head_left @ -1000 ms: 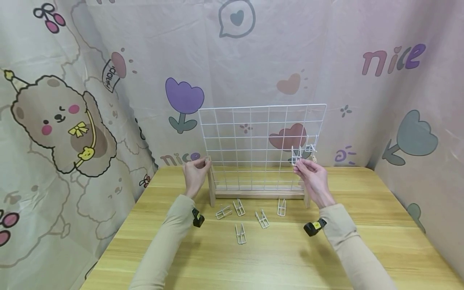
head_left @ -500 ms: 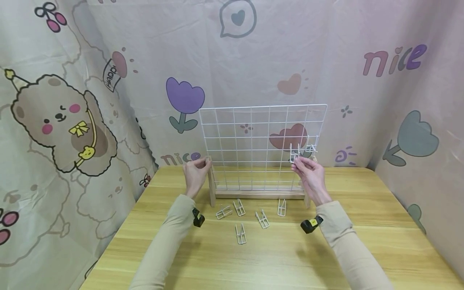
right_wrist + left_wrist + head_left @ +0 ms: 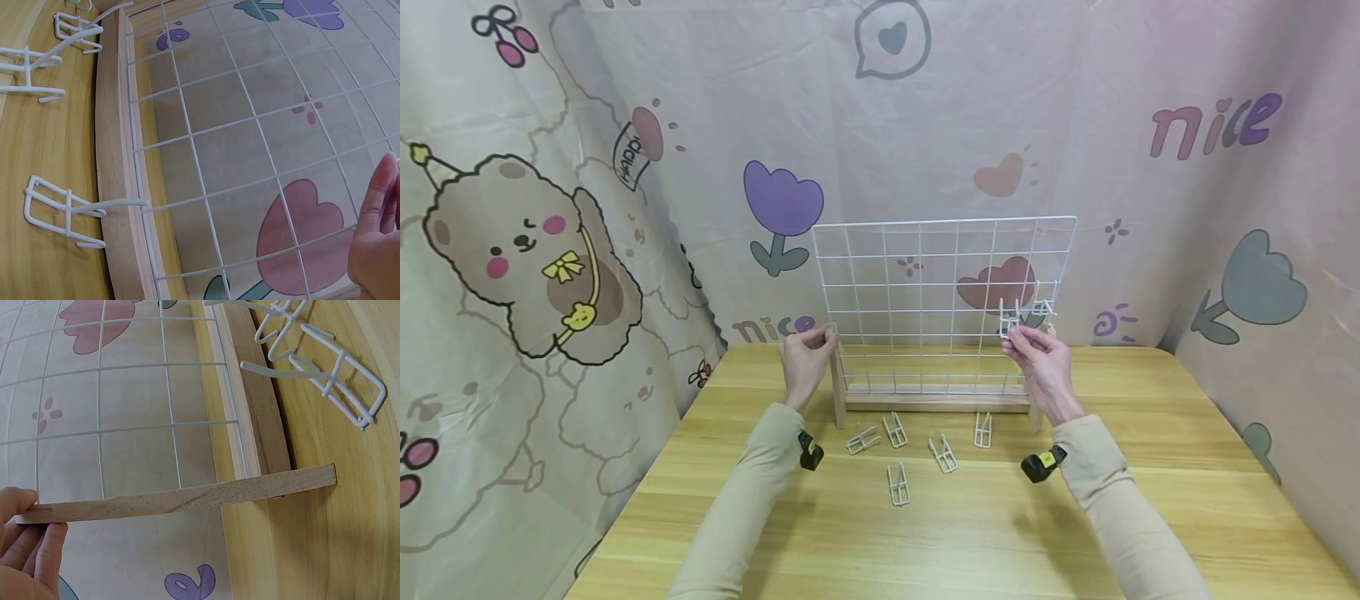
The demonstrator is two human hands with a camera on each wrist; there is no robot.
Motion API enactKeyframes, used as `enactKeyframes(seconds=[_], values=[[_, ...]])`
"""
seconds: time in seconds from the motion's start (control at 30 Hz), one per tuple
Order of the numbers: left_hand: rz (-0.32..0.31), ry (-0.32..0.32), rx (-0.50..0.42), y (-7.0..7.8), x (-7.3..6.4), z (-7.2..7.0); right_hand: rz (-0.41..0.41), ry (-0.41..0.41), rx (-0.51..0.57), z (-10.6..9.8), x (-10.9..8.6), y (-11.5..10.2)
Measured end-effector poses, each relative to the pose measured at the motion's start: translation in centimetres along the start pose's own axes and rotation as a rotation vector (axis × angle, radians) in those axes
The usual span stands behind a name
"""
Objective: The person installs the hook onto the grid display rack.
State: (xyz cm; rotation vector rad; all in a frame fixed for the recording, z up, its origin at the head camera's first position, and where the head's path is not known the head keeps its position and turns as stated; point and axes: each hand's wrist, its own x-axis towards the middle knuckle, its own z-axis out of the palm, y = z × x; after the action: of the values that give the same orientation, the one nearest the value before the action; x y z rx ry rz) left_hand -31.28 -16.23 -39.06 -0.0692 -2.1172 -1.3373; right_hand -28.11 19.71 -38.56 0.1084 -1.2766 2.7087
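Left hand: (image 3: 805,362) about 8 o'clock of the grid. Thumb and fingertips closed in a pinch on the top of the wooden upright (image 3: 838,379). In left wrist view only part of the hand shows.
Right hand: (image 3: 1047,367) 4 o'clock of the grid. Thumb and finger pinched on the held hook. Cut off at the edge of right wrist view.
Backdrop: cloth (image 3: 887,125), printed tulips, hearts, lettering; fills 12 o'clock.
Table: (image 3: 970,542) yellow wood grain, near edge out of shot.
Wire grid: (image 3: 951,311) white, thin wires, standing on the table, leaning slightly. Low corner at 4 o'clock covered by the right hand.
Stand: wood crossbar (image 3: 936,402) along the grid's foot.
Loose hooks: five, white wire, on the table below the grid: (image 3: 863,439) 7 o'clock, (image 3: 894,431) and (image 3: 898,486) between 6 and 7, (image 3: 943,454) 6, (image 3: 982,431) between 5 and 6. Rectangular frame, crossbar, short bent legs, one longer prong. Some cut off in both wrist views.
Held hook: (image 3: 1009,323) 3 to 4 o'clock, prongs up, in front of the grid. Lower end behind fingers; contact with wires can't be told.
Hung hook: (image 3: 1042,307) 3 o'clock, at the grid's edge. Too small to read the attachment.
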Motion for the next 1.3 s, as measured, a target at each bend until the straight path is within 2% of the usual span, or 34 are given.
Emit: enactKeyframes(seconds=[0.47,0.67,1.3], values=[[-0.009,-0.005,-0.011,-0.1,0.1,0.1,0.038,0.009,0.006,-0.5,0.0,0.2],[-0.010,-0.008,-0.012,-0.1,0.1,0.0,0.034,0.019,-0.022,-0.7,-0.1,0.3],[-0.002,0.002,-0.018,-0.1,0.1,0.1,0.031,0.020,-0.016,-1.2,-0.3,0.6]])
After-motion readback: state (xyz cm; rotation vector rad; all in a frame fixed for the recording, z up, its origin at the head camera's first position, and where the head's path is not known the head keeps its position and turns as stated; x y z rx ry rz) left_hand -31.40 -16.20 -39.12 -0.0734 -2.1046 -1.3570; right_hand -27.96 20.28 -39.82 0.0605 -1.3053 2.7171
